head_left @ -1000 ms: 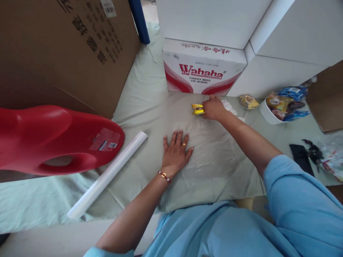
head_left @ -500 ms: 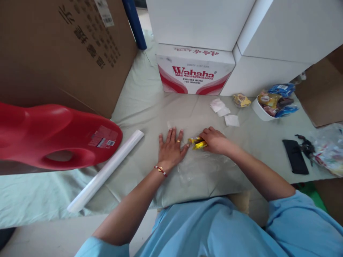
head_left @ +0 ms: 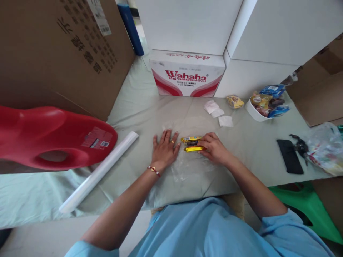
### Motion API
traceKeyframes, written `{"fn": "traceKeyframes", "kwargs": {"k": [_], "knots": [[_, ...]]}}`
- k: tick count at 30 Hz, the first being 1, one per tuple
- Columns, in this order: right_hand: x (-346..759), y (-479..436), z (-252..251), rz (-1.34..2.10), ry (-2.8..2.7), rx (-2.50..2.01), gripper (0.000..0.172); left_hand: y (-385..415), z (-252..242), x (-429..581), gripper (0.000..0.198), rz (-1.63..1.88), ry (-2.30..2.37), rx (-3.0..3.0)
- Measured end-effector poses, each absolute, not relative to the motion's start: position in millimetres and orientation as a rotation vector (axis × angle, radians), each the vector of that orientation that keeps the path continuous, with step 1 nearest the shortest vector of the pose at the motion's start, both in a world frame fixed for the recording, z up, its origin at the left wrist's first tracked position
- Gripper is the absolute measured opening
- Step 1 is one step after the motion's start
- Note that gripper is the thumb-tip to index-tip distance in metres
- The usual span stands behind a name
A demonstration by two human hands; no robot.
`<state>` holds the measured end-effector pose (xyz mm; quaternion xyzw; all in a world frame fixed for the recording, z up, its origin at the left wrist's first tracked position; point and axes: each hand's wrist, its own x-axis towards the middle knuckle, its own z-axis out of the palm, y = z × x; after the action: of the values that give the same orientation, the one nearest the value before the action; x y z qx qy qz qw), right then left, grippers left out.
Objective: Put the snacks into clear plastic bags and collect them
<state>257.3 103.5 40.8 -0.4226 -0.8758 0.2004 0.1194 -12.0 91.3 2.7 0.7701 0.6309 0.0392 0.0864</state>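
Head view: nearest the camera, a light blue shirt (head_left: 203, 228) fills the bottom edge, and a green stool (head_left: 308, 208) shows at lower right. Both bare forearms reach out over a table draped in pale green cloth (head_left: 139, 107). A clear plastic sheet (head_left: 193, 171) lies on the cloth in front of the person. The left hand (head_left: 164, 150) presses flat on the sheet's left part, fingers spread and holding nothing. Just beside it, the right hand (head_left: 214, 150) curls its fingertips over the right ends of three snack bars (head_left: 191, 144), which lie side by side on the sheet between the two hands; whether the fingers pinch them or only rest on them cannot be told. To the left lie a white roll of film (head_left: 99, 171) and a red jug (head_left: 48, 137). At right are a black case (head_left: 289, 161) and a plastic bag (head_left: 324, 146). Farther off lie white paper scraps (head_left: 218, 112) and a white bowl (head_left: 252, 111) of wrapped snacks. At the back stand a Wahaha carton (head_left: 186, 76) and a brown cardboard box (head_left: 53, 50).
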Motion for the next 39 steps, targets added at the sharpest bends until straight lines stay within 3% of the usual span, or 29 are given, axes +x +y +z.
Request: {"fn": "traceKeyframes", "kwargs": {"k": [10, 16, 22, 33, 39], "knots": [[234, 131, 41, 0.304, -2.674, -1.429, 0.029, 91, 3, -11, 0.062, 0.076, 1.890, 2.321], [233, 127, 40, 0.239, -2.875, -1.262, 0.058, 91, 4, -10, 0.062, 0.074, 1.892, 2.313], [247, 133, 48, 0.336, -2.960, -1.271, 0.038, 91, 4, -10, 0.062, 0.073, 1.886, 2.300], [241, 154, 53, 0.366, -3.020, -0.954, 0.043, 93, -2, -12, 0.060, 0.130, 1.878, 2.286], [241, 151, 39, 0.384, -2.886, -1.077, 0.037, 93, -4, -10, 0.057, 0.213, 1.871, 2.266]]}}
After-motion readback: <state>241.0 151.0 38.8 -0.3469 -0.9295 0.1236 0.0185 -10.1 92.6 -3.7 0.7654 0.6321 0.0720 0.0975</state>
